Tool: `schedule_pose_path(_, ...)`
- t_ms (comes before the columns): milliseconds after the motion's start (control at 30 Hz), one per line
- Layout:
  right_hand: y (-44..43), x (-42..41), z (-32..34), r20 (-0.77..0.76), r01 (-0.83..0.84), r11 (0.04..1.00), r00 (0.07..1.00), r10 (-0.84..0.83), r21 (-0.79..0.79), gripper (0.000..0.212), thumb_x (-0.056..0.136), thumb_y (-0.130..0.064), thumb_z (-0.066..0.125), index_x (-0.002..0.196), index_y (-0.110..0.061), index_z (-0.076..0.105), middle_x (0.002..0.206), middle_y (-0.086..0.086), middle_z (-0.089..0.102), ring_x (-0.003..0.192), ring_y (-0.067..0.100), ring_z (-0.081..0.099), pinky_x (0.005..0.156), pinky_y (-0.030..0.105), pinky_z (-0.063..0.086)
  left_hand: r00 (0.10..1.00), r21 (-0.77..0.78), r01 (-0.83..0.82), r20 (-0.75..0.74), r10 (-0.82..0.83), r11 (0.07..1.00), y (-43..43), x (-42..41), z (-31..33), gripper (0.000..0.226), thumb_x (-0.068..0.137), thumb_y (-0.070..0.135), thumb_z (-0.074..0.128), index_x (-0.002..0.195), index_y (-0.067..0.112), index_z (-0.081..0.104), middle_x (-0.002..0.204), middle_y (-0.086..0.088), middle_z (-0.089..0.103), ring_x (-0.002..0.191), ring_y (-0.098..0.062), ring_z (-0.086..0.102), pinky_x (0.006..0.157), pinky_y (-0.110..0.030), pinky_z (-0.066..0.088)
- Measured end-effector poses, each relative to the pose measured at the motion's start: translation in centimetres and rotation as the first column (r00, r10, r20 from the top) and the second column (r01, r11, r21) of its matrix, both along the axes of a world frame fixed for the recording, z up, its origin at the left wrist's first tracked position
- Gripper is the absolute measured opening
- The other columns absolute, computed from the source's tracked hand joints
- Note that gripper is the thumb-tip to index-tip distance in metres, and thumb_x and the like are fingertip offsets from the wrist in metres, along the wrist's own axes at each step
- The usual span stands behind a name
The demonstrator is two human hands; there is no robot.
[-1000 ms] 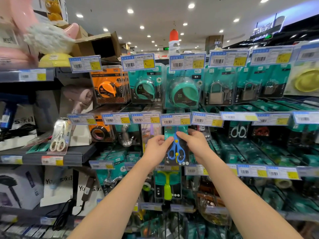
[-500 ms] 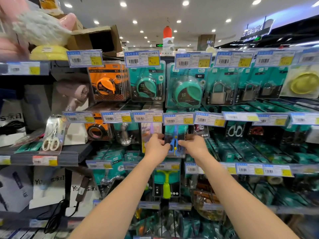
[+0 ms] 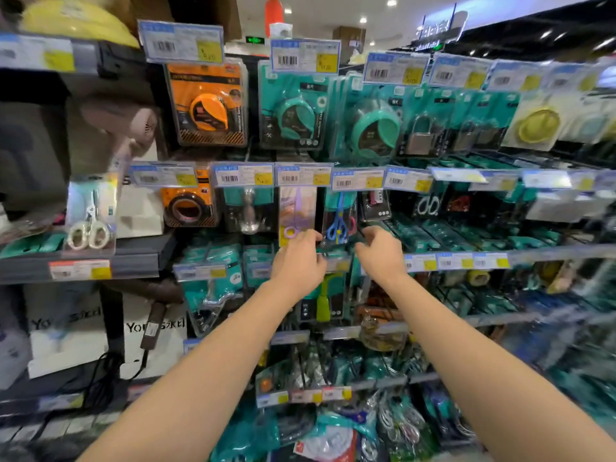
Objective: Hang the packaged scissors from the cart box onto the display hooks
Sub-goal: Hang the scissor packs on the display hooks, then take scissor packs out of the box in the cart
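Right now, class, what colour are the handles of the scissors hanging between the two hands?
Blue handles, clearest in the head view.

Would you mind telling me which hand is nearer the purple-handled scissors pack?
Left. The left hand sits just below the purple-handled scissors pack, touching its lower edge; the right hand is farther right.

Bright, even store light comes from round recessed ceiling lamps (image 3: 392, 2) high above the hands. Glare sheens the clear plastic blister packs (image 3: 206, 101) up and left of the hands. Motion blur smears the whole picture, heaviest far right of the hands and below them. Wide-angle distortion bends the shelf edges outward.
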State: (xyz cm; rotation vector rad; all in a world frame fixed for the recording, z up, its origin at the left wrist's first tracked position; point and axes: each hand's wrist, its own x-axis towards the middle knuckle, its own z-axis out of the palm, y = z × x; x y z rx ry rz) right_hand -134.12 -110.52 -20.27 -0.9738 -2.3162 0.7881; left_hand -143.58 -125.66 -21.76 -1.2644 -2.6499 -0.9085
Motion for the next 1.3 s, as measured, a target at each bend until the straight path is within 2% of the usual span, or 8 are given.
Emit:
schedule_pose_path(100, -2.6, 2.3, -0.5, 0.242, -0.112, 0.984, 0.967, 0.076, 0.139, 0.044, 0.099, -0.027, 0.057, 0.142, -0.019, 0.055, 0.134, 0.005, 0.065, 0.114, 0.025, 0.064, 0.09, 0.038, 0.055, 0.997, -0.032, -0.006, -0.073, 0.003, 0.999, -2.8, 0.8, -0.4, 0.043, 0.102, 0.024, 0.057, 0.144, 0.017, 0.05, 0.143, -0.006, 0.058, 0.12, -0.03, 0.062, 0.093, -0.044, 0.054)
schedule_pose_path(167, -4.9, 3.7, -0.9, 0.353, -0.183, 0.961, 0.93, 0.101, 0.206, 0.046, 0.1, -0.027, 0.055, 0.146, -0.023, 0.051, 0.126, 0.006, 0.069, 0.097, 0.026, 0.069, 0.074, 0.038, 0.059, 0.992, -0.074, -0.044, -0.123, 0.035, 0.996, -5.4, 1.7, -0.7, 0.039, 0.101, 0.022, 0.056, 0.139, 0.016, 0.053, 0.139, -0.008, 0.06, 0.12, -0.034, 0.06, 0.094, -0.044, 0.049)
schedule_pose_path(267, -9.2, 5.7, -2.0, 0.424, -0.264, 0.939, 0.893, 0.151, 0.22, 0.047, 0.101, -0.023, 0.053, 0.148, -0.02, 0.05, 0.114, 0.01, 0.072, 0.076, 0.025, 0.066, 0.052, 0.031, 0.045, 0.984, -0.136, -0.123, -0.145, 0.104, 0.983, -9.7, 3.0, -1.7, 0.036, 0.101, 0.023, 0.054, 0.137, 0.016, 0.054, 0.132, -0.007, 0.061, 0.116, -0.034, 0.06, 0.091, -0.044, 0.048)
schedule_pose_path(467, -18.6, 9.8, -8.1, 0.5, -0.388, 0.916, 0.816, 0.291, 0.101, 0.043, 0.103, -0.027, 0.051, 0.146, -0.018, 0.052, 0.119, 0.004, 0.069, 0.087, 0.023, 0.066, 0.064, 0.037, 0.057, 0.977, -0.286, -0.186, -0.155, 0.146, 0.94, -21.0, 7.5, -7.3, 0.036, 0.101, 0.028, 0.054, 0.134, 0.016, 0.055, 0.126, -0.009, 0.061, 0.109, -0.031, 0.063, 0.084, -0.043, 0.052)
schedule_pose_path(600, -25.8, 12.6, -14.0, 0.532, -0.461, 0.888, 0.75, 0.392, -0.004, 0.044, 0.103, -0.027, 0.05, 0.147, -0.019, 0.05, 0.124, 0.008, 0.068, 0.095, 0.026, 0.067, 0.061, 0.032, 0.049, 0.976, -0.455, -0.218, -0.117, 0.184, 0.863, -30.8, 11.5, -12.6, 0.035, 0.101, 0.032, 0.054, 0.132, 0.017, 0.055, 0.122, -0.008, 0.064, 0.107, -0.033, 0.064, 0.088, -0.044, 0.055)
schedule_pose_path(667, -29.5, 13.7, -16.7, 0.533, -0.477, 0.878, 0.731, 0.426, -0.047, 0.037, 0.103, -0.025, 0.049, 0.137, -0.013, 0.056, 0.114, 0.009, 0.069, 0.088, 0.028, 0.065, 0.06, 0.031, 0.046, 0.973, -0.534, -0.226, -0.082, 0.216, 0.815, -35.7, 12.8, -14.3, 0.035, 0.102, 0.035, 0.054, 0.133, 0.017, 0.055, 0.121, -0.007, 0.064, 0.102, -0.03, 0.065, 0.085, -0.045, 0.057)
schedule_pose_path(833, -38.3, 14.8, -22.6, 0.536, -0.527, 0.834, 0.662, 0.524, -0.164, 0.048, 0.099, -0.023, 0.052, 0.146, -0.014, 0.051, 0.143, 0.011, 0.059, 0.128, 0.032, 0.057, 0.101, 0.043, 0.051, 0.943, -0.657, -0.279, -0.05, 0.328, 0.7, -45.0, 14.7, -18.7, 0.041, 0.104, 0.038, 0.051, 0.14, 0.019, 0.052, 0.135, -0.006, 0.061, 0.116, -0.03, 0.063, 0.096, -0.045, 0.053)
schedule_pose_path(1300, -49.0, 5.5, -31.9, 0.685, -0.577, 0.773, 0.453, 0.571, -0.264, 0.036, 0.097, -0.023, 0.052, 0.132, -0.019, 0.059, 0.117, 0.01, 0.067, 0.103, 0.032, 0.066, 0.073, 0.036, 0.052, 0.886, -0.715, -0.253, 0.098, 0.452, 0.651, -54.3, 9.4, -27.8, 0.039, 0.103, 0.033, 0.051, 0.137, 0.014, 0.051, 0.134, -0.011, 0.059, 0.12, -0.034, 0.06, 0.098, -0.045, 0.046)
